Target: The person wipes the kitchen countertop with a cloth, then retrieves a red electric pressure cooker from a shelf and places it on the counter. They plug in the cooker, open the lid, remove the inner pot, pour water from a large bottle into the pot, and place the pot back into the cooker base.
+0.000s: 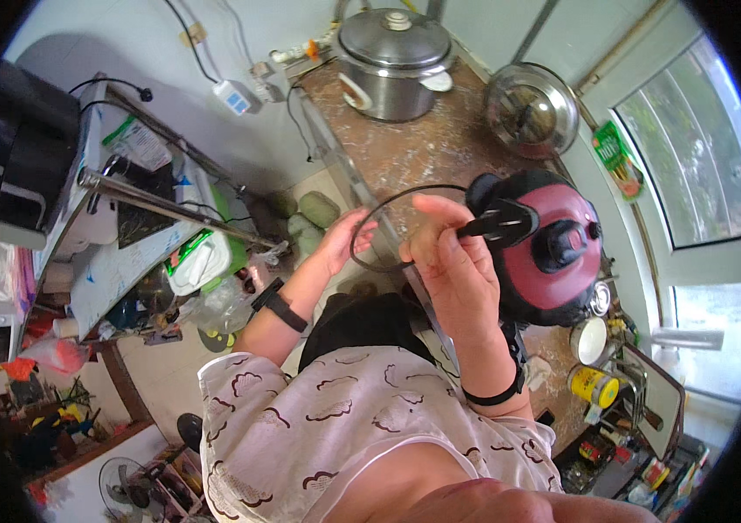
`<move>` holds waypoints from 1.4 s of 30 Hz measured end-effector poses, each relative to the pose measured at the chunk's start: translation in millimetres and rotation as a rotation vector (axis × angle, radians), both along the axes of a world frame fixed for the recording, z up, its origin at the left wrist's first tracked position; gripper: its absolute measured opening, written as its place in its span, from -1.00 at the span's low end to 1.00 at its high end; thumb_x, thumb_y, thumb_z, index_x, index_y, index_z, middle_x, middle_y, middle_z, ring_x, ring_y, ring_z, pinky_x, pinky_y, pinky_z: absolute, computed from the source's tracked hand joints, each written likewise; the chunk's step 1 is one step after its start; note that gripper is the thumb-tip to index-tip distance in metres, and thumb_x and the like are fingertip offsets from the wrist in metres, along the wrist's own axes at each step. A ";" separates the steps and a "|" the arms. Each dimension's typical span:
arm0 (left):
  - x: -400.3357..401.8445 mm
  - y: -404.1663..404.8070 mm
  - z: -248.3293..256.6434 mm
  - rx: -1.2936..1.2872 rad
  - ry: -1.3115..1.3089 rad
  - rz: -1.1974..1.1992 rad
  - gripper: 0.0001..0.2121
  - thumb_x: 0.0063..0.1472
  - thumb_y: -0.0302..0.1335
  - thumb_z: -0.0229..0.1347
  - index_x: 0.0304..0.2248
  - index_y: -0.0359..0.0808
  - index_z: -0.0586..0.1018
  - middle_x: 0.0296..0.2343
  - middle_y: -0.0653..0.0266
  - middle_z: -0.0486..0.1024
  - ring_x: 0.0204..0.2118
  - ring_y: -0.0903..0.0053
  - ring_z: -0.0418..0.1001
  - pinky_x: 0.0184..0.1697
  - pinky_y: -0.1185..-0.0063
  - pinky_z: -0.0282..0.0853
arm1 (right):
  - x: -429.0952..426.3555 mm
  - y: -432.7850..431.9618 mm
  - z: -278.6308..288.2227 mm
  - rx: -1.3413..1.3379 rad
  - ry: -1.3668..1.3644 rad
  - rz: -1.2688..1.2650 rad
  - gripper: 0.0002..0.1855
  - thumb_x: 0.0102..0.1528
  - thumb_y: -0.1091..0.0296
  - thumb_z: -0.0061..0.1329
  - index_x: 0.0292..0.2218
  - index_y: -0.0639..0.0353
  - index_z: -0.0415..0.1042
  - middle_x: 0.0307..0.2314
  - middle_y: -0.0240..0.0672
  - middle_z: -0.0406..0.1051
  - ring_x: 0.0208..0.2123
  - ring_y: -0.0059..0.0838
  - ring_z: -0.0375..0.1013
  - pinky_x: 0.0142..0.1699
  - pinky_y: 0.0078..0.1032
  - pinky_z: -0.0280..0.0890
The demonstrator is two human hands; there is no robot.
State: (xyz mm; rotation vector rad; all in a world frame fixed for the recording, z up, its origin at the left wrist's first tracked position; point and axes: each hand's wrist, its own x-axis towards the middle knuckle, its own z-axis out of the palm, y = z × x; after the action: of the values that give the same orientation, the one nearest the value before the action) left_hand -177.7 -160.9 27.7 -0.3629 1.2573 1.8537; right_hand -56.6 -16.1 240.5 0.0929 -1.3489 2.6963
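Observation:
A black power cord (370, 265) loops between my two hands and runs back towards a pink and black electric pressure cooker (557, 242) on the brown countertop. My right hand (452, 261), raised beside the cooker, pinches the cord's black end between thumb and fingers; the end overlaps the cooker's black side handle in view. Lower and to the left, my left hand (347, 242) has its fingers spread, with the loop passing at the fingertips; it does not grip the cord.
A large lidded steel pot (396, 85) stands at the counter's far end, near a steel pan lid or basin (531, 111). A white power strip (233, 98) hangs on the wall. A metal shelf (168, 209) stands left; a white bowl (588, 341) and yellow tin (594, 386) are right.

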 end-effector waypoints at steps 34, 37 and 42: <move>-443.6 -187.4 -150.7 -0.755 0.529 0.808 -0.29 -0.12 -0.47 0.19 0.07 -0.36 0.17 -0.10 0.06 0.35 -0.10 0.32 0.36 -0.08 0.49 0.26 | -182.4 -39.7 -59.8 0.211 -0.157 -0.046 -0.15 0.10 -0.35 -0.45 -0.31 0.46 0.41 -0.36 -0.08 0.38 -0.24 -0.31 0.33 -0.04 -0.45 0.12; -431.0 -176.9 -159.2 -0.811 0.584 0.688 -0.34 -0.11 -0.35 0.24 0.01 -0.32 0.28 -0.19 0.10 0.42 -0.17 0.36 0.41 -0.15 0.49 0.30 | -184.8 -38.0 -61.5 0.248 -0.205 -0.016 -0.17 0.09 -0.34 -0.40 -0.30 0.47 0.41 -0.36 -0.11 0.37 -0.24 -0.32 0.33 -0.03 -0.43 0.12; -423.1 -149.4 -170.9 -0.868 0.561 0.604 -0.57 -0.08 -0.33 0.26 -0.23 -0.42 0.49 -0.39 0.14 0.50 -0.31 0.36 0.46 -0.20 0.49 0.32 | -184.5 -34.0 -63.9 0.218 -0.280 0.017 -0.22 0.07 -0.31 -0.29 -0.27 0.47 0.38 -0.34 -0.13 0.35 -0.21 -0.31 0.34 -0.04 -0.41 0.13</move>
State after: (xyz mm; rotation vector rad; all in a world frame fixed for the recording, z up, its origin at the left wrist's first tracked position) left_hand -600.8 -310.2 -143.2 -0.7794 2.5625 1.8383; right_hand -241.1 -50.1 176.6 -0.2640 -1.7234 2.6403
